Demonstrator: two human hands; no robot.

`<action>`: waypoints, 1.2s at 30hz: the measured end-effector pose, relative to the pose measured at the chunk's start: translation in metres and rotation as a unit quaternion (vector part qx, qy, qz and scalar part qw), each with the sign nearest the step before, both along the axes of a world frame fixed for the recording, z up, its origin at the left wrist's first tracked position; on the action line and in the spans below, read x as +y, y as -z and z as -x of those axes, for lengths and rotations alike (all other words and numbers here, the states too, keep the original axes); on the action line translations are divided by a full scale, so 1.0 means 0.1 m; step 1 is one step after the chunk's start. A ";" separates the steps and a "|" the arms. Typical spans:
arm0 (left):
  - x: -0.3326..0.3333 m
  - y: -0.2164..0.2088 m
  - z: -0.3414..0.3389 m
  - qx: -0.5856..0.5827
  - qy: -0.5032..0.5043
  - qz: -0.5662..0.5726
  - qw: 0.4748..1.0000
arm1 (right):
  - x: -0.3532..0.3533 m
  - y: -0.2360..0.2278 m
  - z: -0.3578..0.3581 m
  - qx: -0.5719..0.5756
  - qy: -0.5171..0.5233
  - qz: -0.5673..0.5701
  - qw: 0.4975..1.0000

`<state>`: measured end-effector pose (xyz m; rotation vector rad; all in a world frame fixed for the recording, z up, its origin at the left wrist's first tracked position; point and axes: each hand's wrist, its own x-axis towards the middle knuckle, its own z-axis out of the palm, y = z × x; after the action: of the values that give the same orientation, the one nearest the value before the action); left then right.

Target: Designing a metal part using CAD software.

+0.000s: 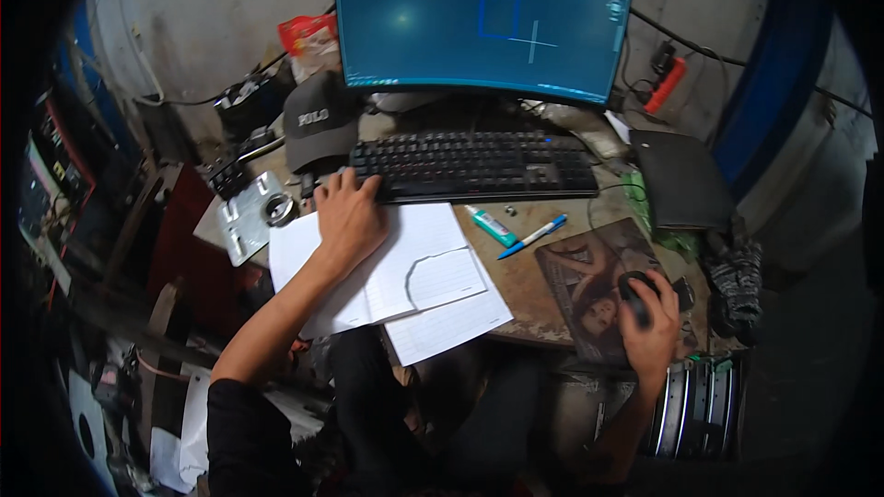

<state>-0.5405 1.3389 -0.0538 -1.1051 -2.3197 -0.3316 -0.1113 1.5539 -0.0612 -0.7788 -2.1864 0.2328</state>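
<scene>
My left hand (352, 221) is at the left end of a black keyboard (483, 167), its fingers apart on the keys and its palm above white lined paper sheets (433, 336). One sheet has a torn or cut curved edge. On the right, my right hand (652, 342) wraps round a black computer mouse (634, 304), which rests on a dark picture mouse pad (573, 267). Behind the keyboard a curved monitor (433, 46) shows a drawing program with a blue outline and a large white crosshair.
A blue-white pen (534, 236) and a green-white tube (494, 226) lie between paper and pad. A dark cap (320, 124), a metal ring (278, 210) and a plastic packet (241, 225) are at left. A dark flat case (681, 179) and knitted gloves (735, 285) are at right.
</scene>
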 end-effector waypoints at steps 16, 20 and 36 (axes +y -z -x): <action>0.06 0.12 0.04 0.019 0.001 -0.018 1.000 | -0.04 -0.05 -0.01 -0.002 0.021 0.011 1.000; 0.07 0.06 -0.04 -0.005 0.002 -0.055 0.998 | -0.07 -0.07 0.00 -0.003 0.023 0.021 1.000; 0.05 0.00 -0.08 -0.041 -0.015 0.002 0.999 | -0.03 -0.03 -0.02 0.001 0.024 0.016 1.000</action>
<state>-0.5322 1.3440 -0.0539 -1.0757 -2.4078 -0.3675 -0.1094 1.5513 -0.0587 -0.8489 -2.1639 0.2449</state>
